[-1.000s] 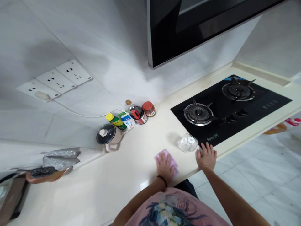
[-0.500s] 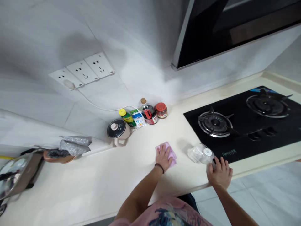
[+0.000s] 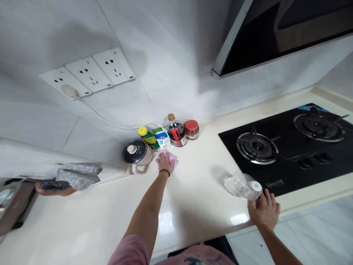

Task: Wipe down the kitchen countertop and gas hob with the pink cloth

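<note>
My left hand lies with fingers spread on a folded pink cloth, pressing it to the counter near the back wall. Just behind it are a white and blue packet and a green bottle with a yellow cap. An electric pot with a glass lid is to its left. My right hand rests at the counter's front edge, its fingers apart. Close to its fingertips is a clear container with a white cap; whether it stands or lies I cannot tell.
A dark sauce bottle and a red-lidded jar stand by the wall. A black gas hob takes up the right side, under a range hood. A white cord runs from the sockets toward the pot.
My left hand has slid the pink cloth across the counter, back and to the left, up to the packets. My right hand stays by the counter edge. The view has shifted slightly.
</note>
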`<state>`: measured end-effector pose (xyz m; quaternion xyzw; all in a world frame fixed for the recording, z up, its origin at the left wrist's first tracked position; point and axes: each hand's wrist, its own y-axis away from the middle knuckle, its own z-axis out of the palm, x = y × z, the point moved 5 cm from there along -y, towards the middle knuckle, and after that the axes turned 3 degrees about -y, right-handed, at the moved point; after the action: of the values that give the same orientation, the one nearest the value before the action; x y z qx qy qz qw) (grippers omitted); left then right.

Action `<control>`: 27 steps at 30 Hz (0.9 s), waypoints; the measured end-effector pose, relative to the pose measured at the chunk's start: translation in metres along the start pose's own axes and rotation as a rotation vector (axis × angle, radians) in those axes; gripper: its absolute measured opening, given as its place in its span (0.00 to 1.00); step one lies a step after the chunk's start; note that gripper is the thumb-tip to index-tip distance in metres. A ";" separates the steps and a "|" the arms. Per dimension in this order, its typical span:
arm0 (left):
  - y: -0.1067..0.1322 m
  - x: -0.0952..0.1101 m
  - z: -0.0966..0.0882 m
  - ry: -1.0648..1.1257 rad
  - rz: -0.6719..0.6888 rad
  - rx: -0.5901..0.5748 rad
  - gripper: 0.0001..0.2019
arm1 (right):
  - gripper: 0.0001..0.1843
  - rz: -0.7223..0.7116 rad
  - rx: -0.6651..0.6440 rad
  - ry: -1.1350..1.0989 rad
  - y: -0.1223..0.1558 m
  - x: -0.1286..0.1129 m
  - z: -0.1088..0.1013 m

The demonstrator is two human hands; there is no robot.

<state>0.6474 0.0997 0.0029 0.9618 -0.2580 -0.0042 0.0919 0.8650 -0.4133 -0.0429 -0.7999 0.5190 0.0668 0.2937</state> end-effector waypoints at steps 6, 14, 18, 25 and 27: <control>0.021 -0.021 0.007 0.005 -0.060 0.049 0.37 | 0.34 -0.002 0.004 -0.015 0.000 -0.001 -0.002; 0.062 -0.077 0.007 -0.030 -0.140 0.085 0.35 | 0.33 0.031 -0.005 -0.030 -0.003 -0.005 -0.003; 0.086 -0.085 0.008 -0.054 -0.178 0.112 0.35 | 0.33 0.025 -0.012 -0.041 -0.004 -0.006 -0.003; 0.143 -0.016 0.032 -0.004 -0.033 0.029 0.35 | 0.33 0.018 0.016 -0.049 -0.006 -0.004 -0.002; 0.168 0.026 0.046 0.044 0.117 -0.015 0.37 | 0.33 0.038 0.004 -0.042 -0.007 -0.003 -0.001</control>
<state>0.5838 -0.0637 -0.0113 0.9441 -0.3118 0.0206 0.1049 0.8692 -0.4095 -0.0379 -0.7877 0.5279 0.0880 0.3050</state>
